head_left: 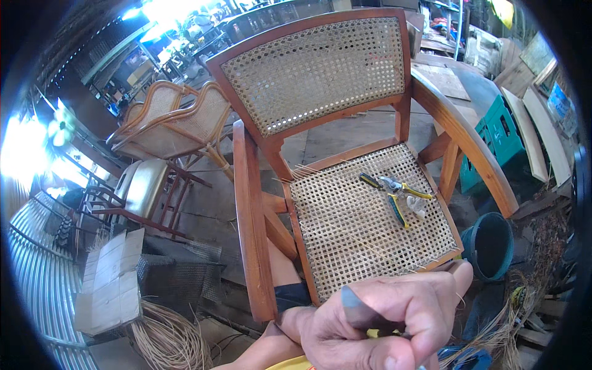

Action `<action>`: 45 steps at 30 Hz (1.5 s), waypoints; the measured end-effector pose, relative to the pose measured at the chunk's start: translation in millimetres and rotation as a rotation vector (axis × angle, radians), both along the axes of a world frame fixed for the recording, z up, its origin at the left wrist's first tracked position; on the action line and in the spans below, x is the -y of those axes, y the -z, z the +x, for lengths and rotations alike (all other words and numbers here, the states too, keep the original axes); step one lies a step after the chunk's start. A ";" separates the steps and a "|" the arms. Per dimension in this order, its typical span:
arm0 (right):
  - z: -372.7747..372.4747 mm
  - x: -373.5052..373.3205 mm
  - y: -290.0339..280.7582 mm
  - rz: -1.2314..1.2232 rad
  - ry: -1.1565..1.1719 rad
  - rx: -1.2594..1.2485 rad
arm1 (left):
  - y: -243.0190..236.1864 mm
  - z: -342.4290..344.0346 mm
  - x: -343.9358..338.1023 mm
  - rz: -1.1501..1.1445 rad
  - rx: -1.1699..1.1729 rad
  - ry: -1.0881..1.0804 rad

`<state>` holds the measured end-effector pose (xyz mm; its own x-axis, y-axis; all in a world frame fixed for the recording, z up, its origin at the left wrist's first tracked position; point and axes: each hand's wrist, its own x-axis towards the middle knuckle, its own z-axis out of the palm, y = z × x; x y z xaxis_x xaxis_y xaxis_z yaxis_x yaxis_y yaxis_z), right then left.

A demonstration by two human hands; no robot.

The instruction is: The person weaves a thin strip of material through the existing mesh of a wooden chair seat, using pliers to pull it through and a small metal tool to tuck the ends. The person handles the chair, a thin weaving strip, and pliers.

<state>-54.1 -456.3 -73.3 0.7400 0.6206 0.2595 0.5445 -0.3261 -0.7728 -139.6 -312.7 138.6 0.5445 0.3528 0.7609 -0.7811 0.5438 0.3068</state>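
Observation:
Large at the front, my left hand [394,308] is closed, its forearm coming in from the left. Between thumb and forefinger sticks up a flat grey pointed piece [356,306]; the rest of it is hidden in the fingers. My right hand cannot be made out. Just beyond the fist stands a wooden armchair [250,234] with a woven cane seat [333,228] and cane back [320,74]. Cane ends poke out along the seat's left and front edges. On the seat lie pruning shears [404,187], yellow-and-black pliers [396,211] and a crumpled whitish scrap [417,208].
To the right are a teal bucket [488,246], a green crate [499,132] and curved boards [546,132]. On the left stand a rattan chair [166,123], a cushioned seat [145,188], cardboard [114,283] and a coil of cane strands [166,339]. A bare leg [262,351] shows below.

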 end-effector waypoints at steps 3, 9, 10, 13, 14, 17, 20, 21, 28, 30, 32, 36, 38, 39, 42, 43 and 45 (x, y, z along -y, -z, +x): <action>2.6 3.9 -0.1 0.001 0.031 0.054 | -22.8 -10.7 -9.6 -0.067 -0.034 0.094; 0.0 -2.6 9.8 0.054 -0.056 0.014 | -12.0 -22.3 -0.9 -0.125 -0.066 -0.014; -2.1 -1.0 10.9 0.024 -0.072 0.044 | -19.8 -29.2 -3.5 -0.127 -0.062 -0.021; -1.9 1.9 7.9 0.022 -0.062 -0.001 | -57.0 -35.8 -3.7 -0.160 -0.445 0.184; -1.3 4.4 13.9 0.016 -0.053 0.006 | -51.1 -30.7 1.7 -0.163 -0.438 0.194; -2.7 1.6 30.5 -0.017 -0.045 -0.097 | -26.3 -16.2 18.3 -0.083 0.008 0.087; -1.6 -4.0 32.4 -0.028 -0.072 -0.075 | -22.8 -22.1 11.3 -0.001 -0.018 0.101; -1.2 -3.4 27.1 -0.024 -0.077 -0.071 | -22.2 -24.8 8.7 0.021 -0.034 0.102; 47.2 33.6 13.0 -0.050 0.248 0.089 | 36.1 -46.3 -34.7 0.534 -0.914 0.330; 68.0 53.7 29.5 -0.166 0.395 0.324 | 101.8 -49.5 -26.4 0.516 -1.183 0.260; 83.6 69.2 56.3 -0.227 0.282 0.184 | 175.8 -61.8 -18.8 0.676 -1.376 0.079; 68.5 68.6 36.7 -0.345 0.137 -0.429 | 244.9 -74.8 -13.5 0.849 -1.639 0.136; 66.8 80.2 82.7 -0.253 0.097 0.035 | 259.5 -73.1 -8.6 0.841 -1.578 0.037; 68.0 75.1 76.8 -0.262 0.130 -0.002 | 224.4 -52.3 -14.1 0.880 -1.698 0.083; 72.3 53.4 56.8 -0.031 0.087 -0.102 | 233.3 -41.7 -26.7 0.643 -1.773 -0.030; 79.3 51.5 45.0 -0.110 0.064 -0.190 | 220.8 -34.1 -33.9 0.580 -1.820 -0.109; 95.4 66.3 35.9 -0.246 0.101 -0.343 | 240.2 -24.3 -53.4 0.441 -1.693 -0.241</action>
